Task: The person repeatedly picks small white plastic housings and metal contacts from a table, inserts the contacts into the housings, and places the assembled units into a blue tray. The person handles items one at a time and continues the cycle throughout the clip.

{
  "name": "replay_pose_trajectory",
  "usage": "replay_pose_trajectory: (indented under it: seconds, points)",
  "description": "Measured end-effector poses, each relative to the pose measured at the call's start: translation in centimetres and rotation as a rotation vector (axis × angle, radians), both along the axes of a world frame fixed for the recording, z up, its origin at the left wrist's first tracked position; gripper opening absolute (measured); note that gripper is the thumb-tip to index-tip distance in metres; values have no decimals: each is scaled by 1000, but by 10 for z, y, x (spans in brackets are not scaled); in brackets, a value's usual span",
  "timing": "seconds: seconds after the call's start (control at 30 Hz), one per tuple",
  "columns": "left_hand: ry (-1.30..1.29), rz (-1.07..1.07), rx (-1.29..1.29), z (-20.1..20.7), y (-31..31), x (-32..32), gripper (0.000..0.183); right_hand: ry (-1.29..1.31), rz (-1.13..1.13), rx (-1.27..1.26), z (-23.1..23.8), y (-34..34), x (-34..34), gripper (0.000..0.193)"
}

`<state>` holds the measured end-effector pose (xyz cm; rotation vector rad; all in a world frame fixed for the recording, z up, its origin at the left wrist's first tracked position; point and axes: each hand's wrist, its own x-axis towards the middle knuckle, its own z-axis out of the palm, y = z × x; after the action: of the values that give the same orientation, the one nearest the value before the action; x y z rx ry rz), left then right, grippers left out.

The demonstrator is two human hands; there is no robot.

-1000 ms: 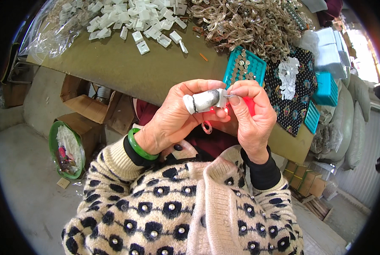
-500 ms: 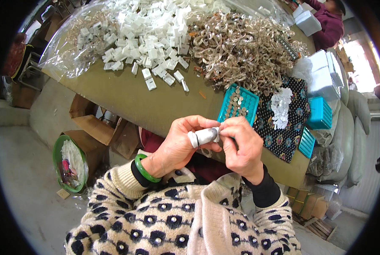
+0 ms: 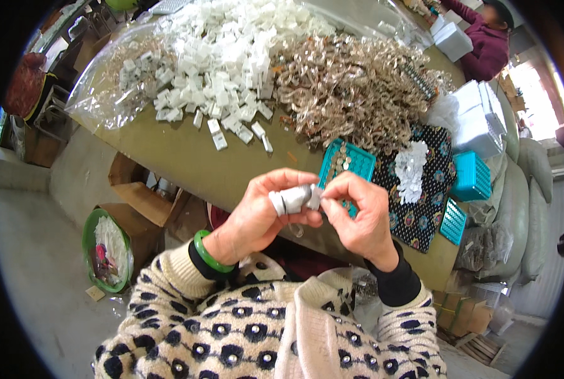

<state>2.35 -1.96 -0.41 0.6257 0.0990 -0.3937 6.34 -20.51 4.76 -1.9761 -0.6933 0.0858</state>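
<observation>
My left hand (image 3: 257, 205), a green bangle (image 3: 211, 252) at its wrist, is closed in front of my body. A white wrapping with a dark band (image 3: 288, 201) covers one of its digits. At the tip of that digit the hand pinches a small white piece (image 3: 315, 198); its exact kind is too small to tell. My right hand (image 3: 361, 211) meets it there, thumb and forefinger pinched at the piece's edge. A thin clear loop (image 3: 298, 231) hangs below the left fingers. Just beyond the hands lies a teal tray (image 3: 361, 158) with small round metallic discs in its cells.
Beyond are heaps of white plastic cases (image 3: 225, 76) and coiled clear wires (image 3: 351, 82). White pieces (image 3: 411, 170) lie on a patterned cloth (image 3: 421, 221), near stacked teal trays (image 3: 471, 175). A green basket (image 3: 87, 240) stands on the floor at left. Another person (image 3: 487, 47) is at far right.
My right fingers have shifted slightly from the left fingertips, and more of the white piece shows between the hands. The view has tilted a little, so the table sits lower.
</observation>
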Motion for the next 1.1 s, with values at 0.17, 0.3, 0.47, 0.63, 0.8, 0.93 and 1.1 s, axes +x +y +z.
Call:
replay_pose_trajectory:
  seconds: [0.17,0.3,0.47,0.63,0.8,0.93,1.1]
  points:
    - [62,-8,-56,-2,4,5,28,154,-92,133,-12,6,3,6]
    - [49,-22,-91,-6,4,4,29,15,-38,70,-14,7,7,9]
    - [12,-23,-38,-8,5,4,28,-214,54,-114,-10,10,10,12]
    - [6,-44,-94,-11,8,0,28,-237,124,-94,-12,19,10,11]
    - [74,-63,-242,-15,9,1,21,-122,55,-123,7,21,39,3]
    - [221,-57,-282,-16,11,5,16,-499,-110,-230,22,40,93,3]
    - [238,-30,-191,-19,10,5,18,-906,-289,-372,19,77,159,8]
